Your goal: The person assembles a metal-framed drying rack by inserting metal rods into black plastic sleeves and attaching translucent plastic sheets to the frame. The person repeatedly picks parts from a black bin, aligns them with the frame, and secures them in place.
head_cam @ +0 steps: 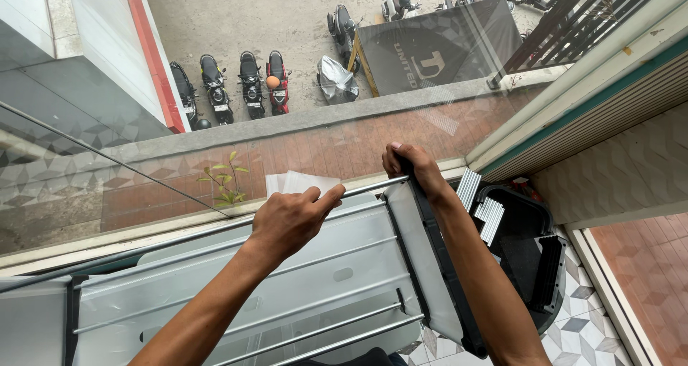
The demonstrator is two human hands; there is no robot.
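Metal drying rack (287, 280) below, left hand (290, 219) fingers loose on top rail, right hand (416, 167) fingers clamped on black end frame (448, 266)

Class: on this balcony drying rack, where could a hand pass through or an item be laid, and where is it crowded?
Free: gaps between the rack's rails, from the left hand down to the near edge. Also the patterned floor tiles right of the black bin. Crowded: the rack's black end frame, gripped by the right hand.

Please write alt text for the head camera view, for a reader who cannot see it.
Seen from above, a person's two bare hands hold a folding drying rack on a balcony: the left hand rests on a metal rod, the right hand grips the black side frame. Far below, motorcycles stand parked.
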